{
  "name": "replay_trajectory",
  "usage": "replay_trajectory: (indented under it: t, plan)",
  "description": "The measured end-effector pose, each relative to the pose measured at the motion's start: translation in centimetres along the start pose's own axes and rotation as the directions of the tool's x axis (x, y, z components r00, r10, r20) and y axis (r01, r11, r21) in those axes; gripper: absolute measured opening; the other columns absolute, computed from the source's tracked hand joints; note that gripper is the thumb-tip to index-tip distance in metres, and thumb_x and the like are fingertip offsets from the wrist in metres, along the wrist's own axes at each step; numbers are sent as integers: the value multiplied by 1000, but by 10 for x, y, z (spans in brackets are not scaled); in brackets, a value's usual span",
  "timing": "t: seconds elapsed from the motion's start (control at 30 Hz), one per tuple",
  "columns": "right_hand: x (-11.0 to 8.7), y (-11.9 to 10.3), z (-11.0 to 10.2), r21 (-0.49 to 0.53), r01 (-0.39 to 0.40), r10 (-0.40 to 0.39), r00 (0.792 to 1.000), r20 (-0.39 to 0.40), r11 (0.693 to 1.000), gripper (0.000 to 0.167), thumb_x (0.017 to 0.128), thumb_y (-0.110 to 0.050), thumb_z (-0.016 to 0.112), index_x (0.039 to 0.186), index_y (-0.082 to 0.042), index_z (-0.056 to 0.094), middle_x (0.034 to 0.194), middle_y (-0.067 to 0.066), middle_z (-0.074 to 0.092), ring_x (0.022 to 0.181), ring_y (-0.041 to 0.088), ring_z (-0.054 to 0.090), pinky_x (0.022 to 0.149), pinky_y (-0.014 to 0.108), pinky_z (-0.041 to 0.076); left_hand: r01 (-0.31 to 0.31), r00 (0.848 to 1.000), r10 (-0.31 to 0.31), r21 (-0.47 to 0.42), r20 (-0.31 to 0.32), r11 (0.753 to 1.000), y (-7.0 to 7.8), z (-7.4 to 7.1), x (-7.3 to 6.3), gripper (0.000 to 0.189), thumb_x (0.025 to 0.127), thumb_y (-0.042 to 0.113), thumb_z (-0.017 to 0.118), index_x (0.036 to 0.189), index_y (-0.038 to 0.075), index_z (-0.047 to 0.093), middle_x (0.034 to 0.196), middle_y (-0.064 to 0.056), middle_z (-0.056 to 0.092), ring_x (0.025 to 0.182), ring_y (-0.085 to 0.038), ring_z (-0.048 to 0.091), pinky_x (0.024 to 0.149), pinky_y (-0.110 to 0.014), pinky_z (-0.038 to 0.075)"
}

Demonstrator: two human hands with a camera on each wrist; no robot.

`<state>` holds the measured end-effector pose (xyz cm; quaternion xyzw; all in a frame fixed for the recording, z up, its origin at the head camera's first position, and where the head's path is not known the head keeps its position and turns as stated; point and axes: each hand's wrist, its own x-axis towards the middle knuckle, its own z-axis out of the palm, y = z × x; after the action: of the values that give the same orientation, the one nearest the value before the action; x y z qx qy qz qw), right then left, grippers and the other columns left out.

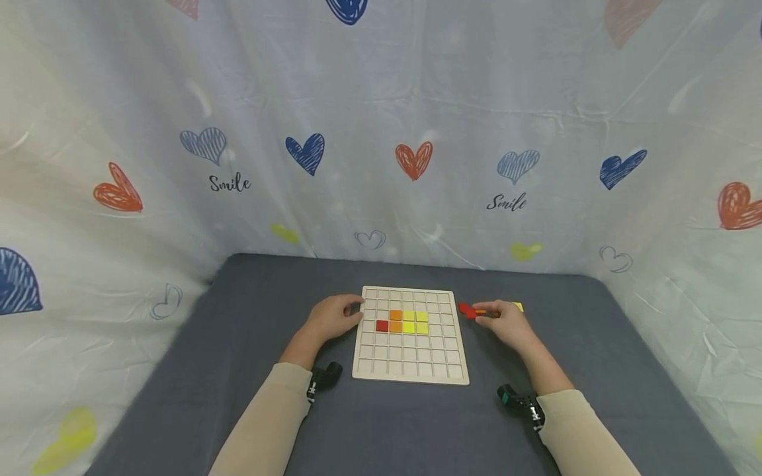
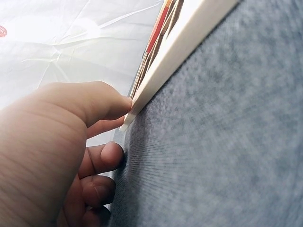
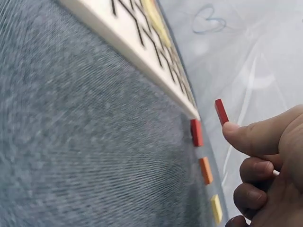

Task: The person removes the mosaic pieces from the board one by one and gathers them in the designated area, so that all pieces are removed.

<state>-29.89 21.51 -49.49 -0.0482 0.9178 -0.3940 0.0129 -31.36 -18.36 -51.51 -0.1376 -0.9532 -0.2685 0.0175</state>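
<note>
A light wooden grid board lies on the cloth in front of me. On it sit one red tile, two orange tiles and several yellow tiles, side by side in two rows. At the board's upper left edge, my left hand rests its thumb and index finger against the rim, with the other fingers loosely bent near the cloth. Right of the board, my right hand pinches a red tile between thumb and fingers, raised above the cloth.
Another red tile, an orange tile and a yellow tile form a line beyond the board's right side. Dark grey cloth covers the table. A pale curtain printed with hearts hangs behind and at both sides.
</note>
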Motion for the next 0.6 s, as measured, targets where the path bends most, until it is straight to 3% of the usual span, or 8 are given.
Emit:
replay_trajectory:
  t: [0.3,0.6]
  plan:
    - [4,9,10,-48,-12,14,999,45,999,31,94,-8,74,122,3,73,128,28,63,113,39,61,90,52,49,5,1000,-5,-2,-2,1000,-2,2,1,39,98,30,70,134,18,70,69,4,54,58,-14,47,56,-32,35]
    - [6,11,16,-96,-10,13,999,30,995,30,91,-6,76,119,4,74,125,28,66,111,39,62,91,53,50,7,1000,-7,2,0,1000,-3,3,3,39,97,30,69,135,18,70,69,4,54,59,-14,47,57,-32,36]
